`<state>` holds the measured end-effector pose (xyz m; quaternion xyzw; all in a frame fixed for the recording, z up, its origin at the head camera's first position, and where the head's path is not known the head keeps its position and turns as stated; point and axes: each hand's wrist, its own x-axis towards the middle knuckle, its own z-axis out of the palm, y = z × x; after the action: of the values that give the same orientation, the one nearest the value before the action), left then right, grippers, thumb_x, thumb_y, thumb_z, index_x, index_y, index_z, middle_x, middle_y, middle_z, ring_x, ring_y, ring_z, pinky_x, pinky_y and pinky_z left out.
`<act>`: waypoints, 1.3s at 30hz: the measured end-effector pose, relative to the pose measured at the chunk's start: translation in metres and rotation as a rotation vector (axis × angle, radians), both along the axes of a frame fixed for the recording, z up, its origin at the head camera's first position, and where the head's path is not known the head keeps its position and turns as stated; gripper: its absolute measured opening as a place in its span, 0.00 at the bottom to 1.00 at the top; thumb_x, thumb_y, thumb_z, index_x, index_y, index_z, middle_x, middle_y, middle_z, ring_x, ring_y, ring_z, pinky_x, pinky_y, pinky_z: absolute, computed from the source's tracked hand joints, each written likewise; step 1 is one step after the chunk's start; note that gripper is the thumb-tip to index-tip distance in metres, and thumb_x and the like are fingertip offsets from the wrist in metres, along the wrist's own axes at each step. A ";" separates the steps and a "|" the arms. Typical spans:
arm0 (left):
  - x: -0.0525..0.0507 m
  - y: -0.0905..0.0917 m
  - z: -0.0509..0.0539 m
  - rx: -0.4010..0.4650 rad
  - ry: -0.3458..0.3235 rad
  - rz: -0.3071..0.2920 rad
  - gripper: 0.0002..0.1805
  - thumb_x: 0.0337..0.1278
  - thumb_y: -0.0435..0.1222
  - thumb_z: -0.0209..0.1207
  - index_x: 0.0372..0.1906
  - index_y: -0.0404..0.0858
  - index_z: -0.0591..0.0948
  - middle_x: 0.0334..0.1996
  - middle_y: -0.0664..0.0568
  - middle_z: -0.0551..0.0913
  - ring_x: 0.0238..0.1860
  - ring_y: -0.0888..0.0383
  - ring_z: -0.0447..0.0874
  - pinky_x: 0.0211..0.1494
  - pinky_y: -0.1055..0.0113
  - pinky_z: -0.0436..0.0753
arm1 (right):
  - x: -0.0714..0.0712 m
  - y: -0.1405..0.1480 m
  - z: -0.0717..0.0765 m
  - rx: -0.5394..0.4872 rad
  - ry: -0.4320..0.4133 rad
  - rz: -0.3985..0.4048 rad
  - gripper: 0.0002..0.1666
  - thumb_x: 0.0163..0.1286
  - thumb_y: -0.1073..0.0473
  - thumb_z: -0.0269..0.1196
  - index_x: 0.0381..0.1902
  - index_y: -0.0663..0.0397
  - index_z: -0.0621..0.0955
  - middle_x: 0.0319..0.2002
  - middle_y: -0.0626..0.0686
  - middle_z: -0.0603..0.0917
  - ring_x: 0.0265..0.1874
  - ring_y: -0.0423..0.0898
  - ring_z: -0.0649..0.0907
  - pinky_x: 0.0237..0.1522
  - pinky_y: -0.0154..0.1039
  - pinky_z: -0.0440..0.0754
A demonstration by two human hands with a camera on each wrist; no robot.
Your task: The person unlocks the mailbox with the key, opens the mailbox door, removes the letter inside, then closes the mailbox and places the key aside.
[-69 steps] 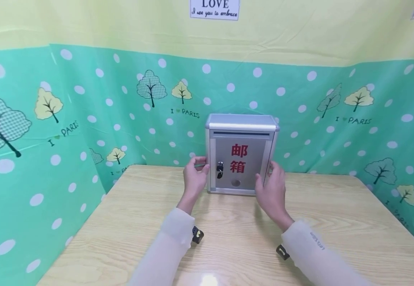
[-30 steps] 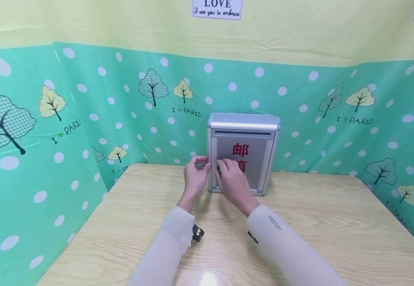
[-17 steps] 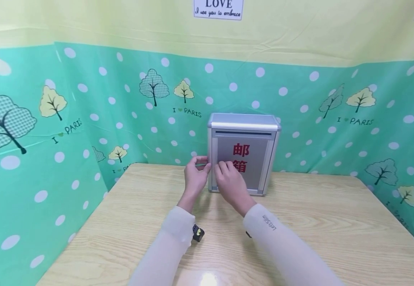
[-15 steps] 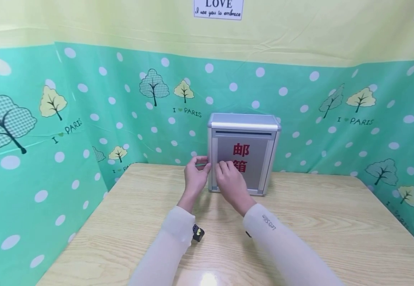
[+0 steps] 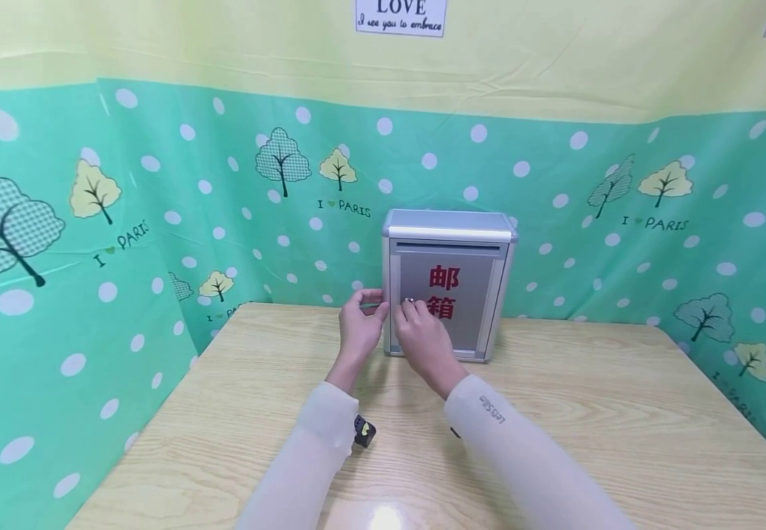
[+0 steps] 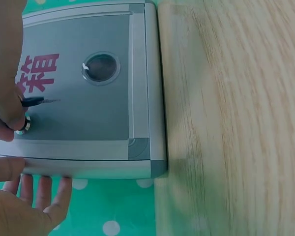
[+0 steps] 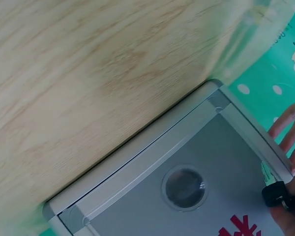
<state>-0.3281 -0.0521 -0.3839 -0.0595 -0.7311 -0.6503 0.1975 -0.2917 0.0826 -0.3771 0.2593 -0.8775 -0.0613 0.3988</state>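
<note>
A silver-grey metal mailbox point(image 5: 452, 228) with red characters and a top slot stands upright on the table. My right hand point(image 5: 424, 338) is at its front left, thumb and fingers pinching a key at the lock point(image 6: 24, 125); the lock's round metal edge shows past my fingers. A black-headed key point(image 7: 274, 194) with a bare blade shows beside those fingers in the right wrist view. My left hand point(image 5: 360, 327) rests against the mailbox's left side, fingers fairly straight and thumb near the front edge. The door looks closed. The keyhole is hidden.
The wooden table point(image 5: 257, 383) reaches out on both sides and in front of the mailbox. Close behind hangs a green and yellow curtain point(image 5: 224, 184) with dots and trees. A round window point(image 6: 101, 68) sits low on the mailbox front.
My right hand has left the mailbox's right side and gone left to the lock, where it now pinches the key. Lately its fingers have shifted slightly. The left hand and mailbox stay put.
</note>
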 end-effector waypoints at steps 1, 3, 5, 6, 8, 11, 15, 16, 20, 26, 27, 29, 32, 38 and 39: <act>0.000 0.000 0.000 0.001 -0.001 0.001 0.13 0.63 0.27 0.66 0.52 0.33 0.82 0.47 0.41 0.86 0.48 0.42 0.87 0.48 0.60 0.90 | 0.001 -0.001 0.001 -0.008 -0.013 -0.008 0.19 0.63 0.71 0.71 0.52 0.66 0.84 0.48 0.62 0.87 0.45 0.54 0.85 0.40 0.36 0.90; 0.000 0.000 0.000 0.003 -0.005 0.000 0.13 0.63 0.27 0.65 0.52 0.33 0.82 0.47 0.41 0.86 0.48 0.42 0.88 0.48 0.60 0.90 | 0.002 -0.004 0.003 -0.040 -0.047 -0.020 0.18 0.63 0.71 0.70 0.52 0.66 0.85 0.48 0.62 0.87 0.45 0.54 0.86 0.41 0.36 0.90; 0.001 0.000 0.000 0.003 -0.009 -0.002 0.14 0.63 0.27 0.66 0.52 0.33 0.82 0.47 0.41 0.85 0.48 0.42 0.87 0.48 0.60 0.90 | 0.003 -0.007 0.005 -0.086 -0.076 -0.028 0.16 0.63 0.70 0.70 0.50 0.66 0.85 0.47 0.62 0.88 0.44 0.53 0.86 0.43 0.37 0.90; 0.001 0.000 0.000 0.004 -0.012 -0.005 0.14 0.63 0.27 0.66 0.52 0.33 0.82 0.47 0.42 0.85 0.48 0.42 0.87 0.48 0.60 0.90 | 0.004 -0.008 0.007 -0.114 -0.090 -0.029 0.15 0.63 0.70 0.70 0.49 0.66 0.85 0.46 0.62 0.88 0.43 0.53 0.86 0.43 0.37 0.90; 0.001 0.000 0.000 0.005 -0.016 -0.010 0.14 0.64 0.27 0.65 0.53 0.34 0.82 0.47 0.42 0.85 0.49 0.43 0.87 0.48 0.59 0.90 | 0.004 -0.010 0.009 -0.165 -0.114 -0.026 0.13 0.63 0.68 0.71 0.46 0.65 0.86 0.43 0.60 0.89 0.40 0.52 0.86 0.43 0.37 0.90; 0.001 0.000 0.000 0.005 -0.019 -0.015 0.14 0.64 0.27 0.65 0.53 0.34 0.82 0.47 0.42 0.85 0.48 0.44 0.87 0.48 0.59 0.89 | 0.004 -0.011 0.011 -0.214 -0.136 -0.023 0.10 0.63 0.66 0.71 0.42 0.64 0.86 0.38 0.59 0.89 0.36 0.50 0.86 0.40 0.37 0.89; 0.000 0.000 0.000 0.002 -0.012 -0.023 0.14 0.64 0.27 0.65 0.53 0.34 0.82 0.47 0.42 0.85 0.48 0.45 0.87 0.48 0.60 0.90 | 0.002 -0.012 0.013 -0.271 -0.151 -0.020 0.05 0.65 0.67 0.69 0.37 0.64 0.85 0.32 0.58 0.87 0.30 0.50 0.84 0.33 0.38 0.89; 0.000 0.000 0.000 0.001 -0.011 -0.024 0.14 0.64 0.27 0.65 0.53 0.33 0.82 0.47 0.42 0.85 0.48 0.45 0.87 0.48 0.61 0.90 | 0.002 -0.012 0.014 -0.288 -0.154 -0.018 0.04 0.65 0.67 0.68 0.36 0.64 0.85 0.31 0.58 0.86 0.28 0.50 0.84 0.31 0.38 0.88; 0.000 -0.001 0.000 0.003 -0.009 -0.023 0.14 0.64 0.27 0.65 0.53 0.33 0.82 0.47 0.42 0.86 0.48 0.45 0.88 0.48 0.61 0.90 | 0.002 -0.013 0.015 -0.345 -0.174 -0.006 0.03 0.66 0.67 0.67 0.36 0.64 0.84 0.31 0.59 0.86 0.27 0.51 0.84 0.30 0.40 0.89; -0.001 -0.001 0.001 0.010 -0.011 -0.024 0.14 0.64 0.27 0.65 0.53 0.33 0.82 0.47 0.42 0.86 0.47 0.45 0.88 0.49 0.61 0.89 | 0.001 -0.013 0.015 -0.385 -0.200 -0.002 0.03 0.66 0.68 0.67 0.36 0.64 0.84 0.30 0.58 0.85 0.26 0.50 0.84 0.31 0.41 0.88; -0.001 -0.002 0.000 0.011 -0.012 -0.025 0.14 0.64 0.27 0.65 0.53 0.33 0.82 0.47 0.42 0.86 0.47 0.45 0.88 0.49 0.60 0.89 | 0.001 -0.013 0.015 -0.401 -0.205 0.001 0.03 0.66 0.68 0.67 0.36 0.64 0.83 0.29 0.58 0.85 0.26 0.50 0.83 0.30 0.42 0.88; -0.001 -0.002 0.000 0.012 -0.012 -0.026 0.14 0.64 0.27 0.65 0.53 0.33 0.83 0.47 0.42 0.86 0.47 0.45 0.88 0.49 0.61 0.89 | 0.001 -0.014 0.016 -0.441 -0.222 0.011 0.03 0.67 0.68 0.67 0.35 0.64 0.83 0.28 0.57 0.84 0.25 0.51 0.83 0.29 0.43 0.88; -0.001 -0.002 0.000 0.011 -0.010 -0.027 0.13 0.64 0.26 0.65 0.53 0.33 0.83 0.46 0.41 0.86 0.47 0.45 0.88 0.49 0.60 0.89 | 0.002 -0.013 0.015 -0.528 -0.246 0.024 0.02 0.67 0.68 0.66 0.36 0.64 0.82 0.27 0.57 0.84 0.25 0.52 0.84 0.31 0.45 0.88; 0.000 -0.002 0.000 0.003 0.001 -0.027 0.13 0.64 0.27 0.65 0.52 0.32 0.83 0.46 0.41 0.86 0.48 0.43 0.88 0.49 0.60 0.90 | 0.001 -0.013 0.012 -0.762 -0.258 0.077 0.05 0.65 0.70 0.66 0.39 0.67 0.84 0.32 0.61 0.88 0.29 0.54 0.87 0.40 0.52 0.88; 0.000 -0.002 0.000 0.003 0.000 -0.030 0.13 0.65 0.27 0.65 0.53 0.32 0.82 0.46 0.41 0.86 0.48 0.42 0.87 0.49 0.60 0.90 | 0.001 -0.013 0.011 -0.784 -0.257 0.082 0.06 0.65 0.70 0.66 0.40 0.68 0.84 0.33 0.62 0.88 0.29 0.55 0.88 0.40 0.52 0.89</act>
<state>-0.3281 -0.0539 -0.3838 -0.0700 -0.7291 -0.6543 0.1879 -0.2909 0.0700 -0.3656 0.1280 -0.8660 0.3265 0.3566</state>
